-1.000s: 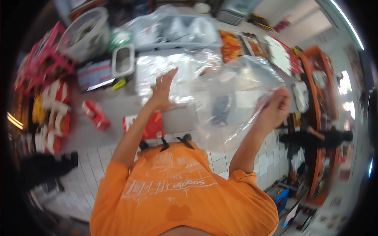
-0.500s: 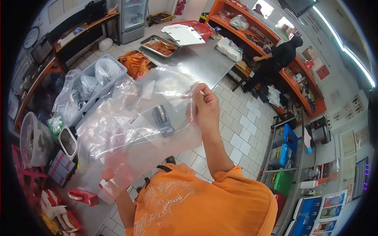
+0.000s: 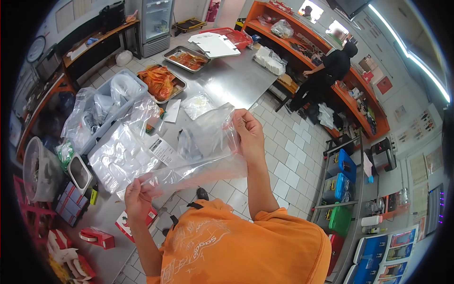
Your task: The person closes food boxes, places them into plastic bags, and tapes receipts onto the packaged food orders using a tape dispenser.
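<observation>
A clear plastic bag (image 3: 203, 168) is stretched between my two hands above the steel table. My left hand (image 3: 137, 196) pinches its near-left corner, with fingers closed. At the far-right edge, my right hand (image 3: 249, 132) grips the film between thumb and fingers. Through the bag I make out a blurred dark object on the table, its kind unclear. A pile of clear plastic bags (image 3: 120, 158) lies by my left hand, with a printed label sheet (image 3: 161, 149) beside it. Beyond the bag are a white card (image 3: 171, 110) and a small clear packet (image 3: 198, 105).
Trays of orange-red food (image 3: 160, 84) and reddish pieces (image 3: 187, 58) stand farther back. A grey bin (image 3: 135, 78) of plastic bags is at left. A red tape dispenser (image 3: 97, 237) sits near left. A person in black (image 3: 326, 71) stands at orange shelves (image 3: 302, 47).
The bag has come down and narrowed, uncovering the food tray, card and bag pile. My left hand has risen out from behind the film; my right hand moved slightly lower.
</observation>
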`<action>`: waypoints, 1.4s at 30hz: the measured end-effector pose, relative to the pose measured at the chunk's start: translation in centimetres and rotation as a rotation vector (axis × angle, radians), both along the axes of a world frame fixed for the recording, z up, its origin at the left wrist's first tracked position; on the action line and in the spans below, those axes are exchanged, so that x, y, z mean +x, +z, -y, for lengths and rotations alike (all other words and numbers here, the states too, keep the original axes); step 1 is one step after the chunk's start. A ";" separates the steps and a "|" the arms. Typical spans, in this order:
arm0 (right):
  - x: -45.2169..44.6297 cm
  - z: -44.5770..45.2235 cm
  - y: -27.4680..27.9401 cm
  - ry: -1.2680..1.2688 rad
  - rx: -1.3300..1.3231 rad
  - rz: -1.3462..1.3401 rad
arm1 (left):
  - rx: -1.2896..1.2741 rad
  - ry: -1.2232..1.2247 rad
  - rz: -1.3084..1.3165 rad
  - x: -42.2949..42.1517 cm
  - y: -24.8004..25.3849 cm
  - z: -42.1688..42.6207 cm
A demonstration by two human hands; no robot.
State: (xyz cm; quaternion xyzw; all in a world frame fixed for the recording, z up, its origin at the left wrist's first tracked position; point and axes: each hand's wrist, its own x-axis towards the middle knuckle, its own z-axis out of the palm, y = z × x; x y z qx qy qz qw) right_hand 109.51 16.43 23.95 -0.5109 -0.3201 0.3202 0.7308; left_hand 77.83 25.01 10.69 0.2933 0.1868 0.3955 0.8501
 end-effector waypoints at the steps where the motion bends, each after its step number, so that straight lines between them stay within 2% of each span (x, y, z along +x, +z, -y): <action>1: 0.2 -0.1 -0.3 0.014 0.000 0.024 | -0.013 0.123 -0.052 0.7 -0.5 0.2; 2: 0.2 0.0 0.0 0.017 0.001 0.027 | -0.027 0.246 -0.104 1.3 -1.2 0.4; 4: 0.1 0.3 0.7 -0.001 -0.052 0.021 | 0.041 0.225 -0.027 -0.1 -4.7 -0.4; 5: 0.3 0.3 0.5 -0.003 -0.050 0.020 | 0.109 0.200 0.048 -0.6 -5.1 -0.5; 8: 1.0 0.3 -0.2 -0.024 -0.069 0.046 | 0.115 0.183 0.053 -1.6 -5.7 -0.1; 9: 1.0 0.4 -0.3 -0.038 -0.101 0.051 | 0.115 0.184 0.052 -0.8 -3.5 0.5; 11: 1.1 0.6 -0.6 -0.052 -0.135 0.056 | -0.026 0.430 -0.295 1.8 2.0 2.1; 12: 1.3 0.7 -0.7 -0.044 -0.138 0.053 | -0.028 0.431 -0.297 1.4 1.0 1.8; 14: 1.6 0.5 -1.2 -0.033 -0.145 0.050 | 0.181 0.448 -0.297 -0.6 -2.9 0.9; 16: 2.2 -0.3 -2.7 -0.046 -0.213 0.175 | 0.219 0.374 -0.216 -2.7 -6.1 0.0; 17: 2.5 -0.5 -3.6 -0.048 -0.215 0.176 | 0.240 0.336 -0.173 -2.4 -5.6 0.2; 18: 2.8 -0.8 -4.7 -0.099 -0.291 0.427 | 0.260 0.298 -0.130 -2.1 -5.1 0.4; 19: 3.0 -1.2 -5.4 -0.151 -0.364 0.678 | 0.187 0.388 -0.216 -0.3 -1.8 1.6; 20: 2.7 -1.4 -5.7 -0.152 -0.360 0.680 | 0.113 0.480 -0.300 0.7 0.1 2.1; 21: 2.3 -1.4 -6.2 -0.303 -0.337 0.870 | 0.115 0.482 -0.298 0.7 0.3 2.1; 22: 1.9 -1.4 -6.5 -0.455 -0.310 1.059 | 0.202 0.490 -0.354 0.7 0.5 2.1; 23: 1.2 -1.5 -6.5 -0.452 -0.308 1.060 | 0.289 0.497 -0.410 0.6 0.5 2.2; 24: 0.4 -1.5 -6.1 -0.378 -0.275 1.038 | 0.289 0.498 -0.409 0.0 -0.6 1.8; 26: -1.4 -1.3 -5.2 -0.310 -0.245 1.012 | 0.498 0.385 -0.445 -1.8 -3.8 0.6; 27: -2.4 -1.1 -4.7 -0.025 -0.267 0.819 | 0.500 0.381 -0.445 -1.5 -3.6 0.6; 28: -3.3 -1.1 -4.3 0.252 -0.282 0.616 | 0.391 0.396 -0.391 -0.9 -3.2 0.7; 29: -4.1 -1.0 -4.1 0.248 -0.281 0.616 | 0.282 0.410 -0.336 -0.2 -2.6 0.9; 31: -5.3 -1.0 -3.9 0.470 -0.263 0.589 | 0.307 0.442 -0.431 2.5 1.5 2.3; 33: -6.1 -1.1 -3.4 0.517 -0.296 0.611 | 0.327 0.474 -0.529 2.9 2.1 2.7; 36: -6.4 -1.2 -3.6 0.570 -0.328 0.648 | 0.312 0.418 -0.654 0.7 -0.6 2.0; 39: -6.1 -1.2 -3.7 0.577 -0.366 0.638 | 0.084 0.497 -0.734 0.2 -1.4 1.9; 40: -6.1 -1.2 -3.7 0.582 -0.404 0.609 | 0.085 0.497 -0.732 0.9 -1.5 2.3; 42: -6.1 -1.1 -4.0 0.576 -0.379 0.629 | 0.281 0.558 -0.570 2.8 -0.3 2.6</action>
